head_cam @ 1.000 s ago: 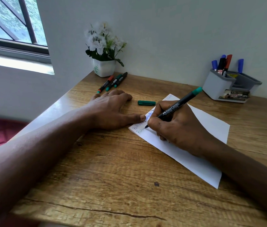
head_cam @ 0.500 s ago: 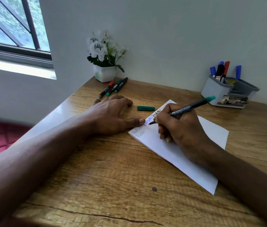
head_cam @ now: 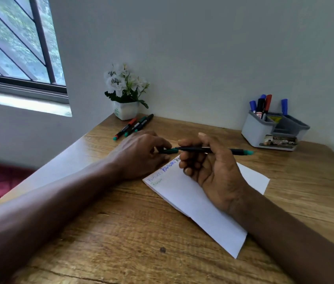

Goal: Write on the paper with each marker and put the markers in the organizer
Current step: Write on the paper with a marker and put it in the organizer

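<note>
My right hand (head_cam: 209, 171) pinches the marker (head_cam: 219, 150) between thumb and curled fingers, level above the paper (head_cam: 203, 212), tip pointing left. My left hand (head_cam: 139, 154) pinches the cap (head_cam: 169, 151), right at that tip.

Open desk (head_cam: 285, 167) wood runs from the paper (head_cam: 252, 177)'s far right corner to the organizer (head_cam: 251, 136) at far right. 4 markers (head_cam: 260, 106) crowd its left cell (head_cam: 254, 117) and 1 blue marker (head_cam: 284, 105) stands in the far cell (head_cam: 297, 122); the near grey cell (head_cam: 283, 127) gapes open. The wall (head_cam: 285, 68) rises just behind. Far left, 3 markers (head_cam: 135, 126) lie beside the pot (head_cam: 126, 111).
</note>
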The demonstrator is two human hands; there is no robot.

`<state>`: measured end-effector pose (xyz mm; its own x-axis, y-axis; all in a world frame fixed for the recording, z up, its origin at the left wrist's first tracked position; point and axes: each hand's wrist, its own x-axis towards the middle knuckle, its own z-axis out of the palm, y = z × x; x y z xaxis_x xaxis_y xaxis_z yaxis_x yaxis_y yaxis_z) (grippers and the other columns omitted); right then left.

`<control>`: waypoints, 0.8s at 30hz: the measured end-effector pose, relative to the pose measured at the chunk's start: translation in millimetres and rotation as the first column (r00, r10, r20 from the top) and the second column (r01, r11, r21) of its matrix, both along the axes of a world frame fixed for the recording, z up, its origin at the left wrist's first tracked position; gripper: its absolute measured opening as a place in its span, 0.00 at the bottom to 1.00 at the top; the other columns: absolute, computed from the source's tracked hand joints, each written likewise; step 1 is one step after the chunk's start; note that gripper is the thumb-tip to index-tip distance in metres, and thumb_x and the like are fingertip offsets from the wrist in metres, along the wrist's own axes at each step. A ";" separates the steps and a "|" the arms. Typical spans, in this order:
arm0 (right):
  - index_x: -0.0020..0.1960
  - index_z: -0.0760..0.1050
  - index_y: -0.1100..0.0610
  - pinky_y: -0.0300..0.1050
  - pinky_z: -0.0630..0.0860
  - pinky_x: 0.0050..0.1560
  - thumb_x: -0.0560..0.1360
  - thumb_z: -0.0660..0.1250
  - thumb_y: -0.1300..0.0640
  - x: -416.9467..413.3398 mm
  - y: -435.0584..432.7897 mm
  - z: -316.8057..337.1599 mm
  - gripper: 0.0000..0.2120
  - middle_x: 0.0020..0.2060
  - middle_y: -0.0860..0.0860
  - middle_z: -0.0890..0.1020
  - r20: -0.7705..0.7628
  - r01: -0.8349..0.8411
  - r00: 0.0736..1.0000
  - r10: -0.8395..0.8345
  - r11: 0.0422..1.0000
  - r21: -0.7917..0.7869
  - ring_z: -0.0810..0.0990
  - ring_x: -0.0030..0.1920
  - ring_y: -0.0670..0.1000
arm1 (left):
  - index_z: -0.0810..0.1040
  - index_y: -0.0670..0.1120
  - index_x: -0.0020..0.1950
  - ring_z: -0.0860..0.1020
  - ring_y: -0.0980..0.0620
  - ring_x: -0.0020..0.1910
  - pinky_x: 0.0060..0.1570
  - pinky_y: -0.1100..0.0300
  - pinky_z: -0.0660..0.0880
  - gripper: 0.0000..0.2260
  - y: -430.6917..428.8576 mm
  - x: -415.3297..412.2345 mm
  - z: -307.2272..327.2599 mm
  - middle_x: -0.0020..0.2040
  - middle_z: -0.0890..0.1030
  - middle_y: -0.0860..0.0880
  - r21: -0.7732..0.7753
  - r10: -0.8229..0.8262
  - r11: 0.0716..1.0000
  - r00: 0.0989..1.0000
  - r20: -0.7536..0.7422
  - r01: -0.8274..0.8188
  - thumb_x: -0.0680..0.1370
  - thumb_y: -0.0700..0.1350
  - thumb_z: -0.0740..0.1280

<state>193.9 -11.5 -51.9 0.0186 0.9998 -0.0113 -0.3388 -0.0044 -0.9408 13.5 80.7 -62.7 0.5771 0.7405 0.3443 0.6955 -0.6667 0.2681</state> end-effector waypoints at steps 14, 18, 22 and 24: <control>0.57 0.80 0.62 0.41 0.78 0.35 0.81 0.61 0.59 4.0 3.5 -2.1 0.12 0.35 0.56 0.84 -0.095 0.002 0.995 -0.005 1.000 -0.027 0.82 0.34 0.50 | 0.83 0.44 0.56 0.78 0.50 0.45 0.47 0.56 0.75 0.07 0.8 -24.0 4.0 0.50 0.86 0.46 -0.436 0.066 0.858 0.782 0.619 0.273 0.79 0.41 0.70; 0.53 0.80 0.61 0.41 0.78 0.34 0.80 0.61 0.59 3.9 3.1 -2.8 0.09 0.35 0.56 0.84 -0.113 -0.002 0.994 0.000 1.000 -0.016 0.82 0.33 0.50 | 0.83 0.42 0.54 0.76 0.55 0.38 0.38 0.63 0.72 0.06 -0.6 -23.7 4.8 0.42 0.85 0.49 -0.457 0.085 0.830 0.736 0.672 0.321 0.78 0.39 0.70; 0.52 0.79 0.62 0.41 0.79 0.33 0.81 0.62 0.59 3.6 3.5 -3.5 0.09 0.35 0.56 0.85 -0.107 -0.002 0.994 0.001 1.000 -0.006 0.83 0.34 0.50 | 0.83 0.39 0.54 0.74 0.59 0.33 0.33 0.68 0.70 0.07 -1.0 -23.2 3.7 0.37 0.83 0.53 -0.457 0.054 0.810 0.730 0.682 0.367 0.78 0.36 0.69; 0.52 0.79 0.62 0.41 0.79 0.35 0.81 0.62 0.59 3.3 3.1 -3.8 0.09 0.36 0.56 0.85 -0.089 -0.001 0.996 0.001 1.000 -0.007 0.83 0.34 0.50 | 0.84 0.40 0.54 0.74 0.58 0.34 0.33 0.68 0.70 0.07 -0.6 -23.4 3.2 0.39 0.84 0.51 -0.451 0.035 0.808 0.734 0.678 0.378 0.78 0.37 0.69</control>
<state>197.2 -8.5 -55.7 0.0163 0.9997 -0.0201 -0.4214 -0.0114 -0.9068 -9.9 80.1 -59.4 0.5098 0.8210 0.2571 0.1072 -0.3571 0.9279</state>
